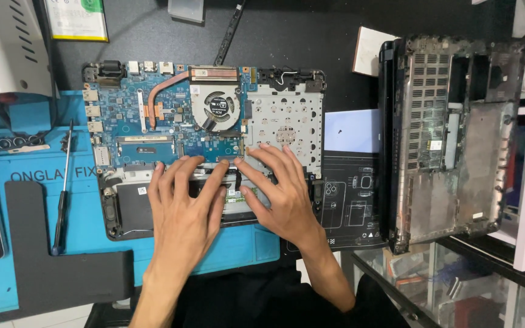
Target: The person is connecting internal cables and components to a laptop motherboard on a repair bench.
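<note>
One opened laptop chassis [214, 146] is laid on a blue mat [7, 285] at the middle of the counter [311, 42]. Two hands are pressed flat on its lower part: left hand [183, 203] and right hand [277, 194], fingers spread, nothing clasped. One fan [216, 109] is seen above them. One screwdriver [63, 194] is laid leftward, one bottom cover [457, 140] rightward, near the counter's edge.

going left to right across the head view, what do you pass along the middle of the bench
Long thin black-handled screwdriver → left hand on the opened laptop's blue circuit board base → right hand → dark printed work mat → dusty black laptop bottom cover.
</note>
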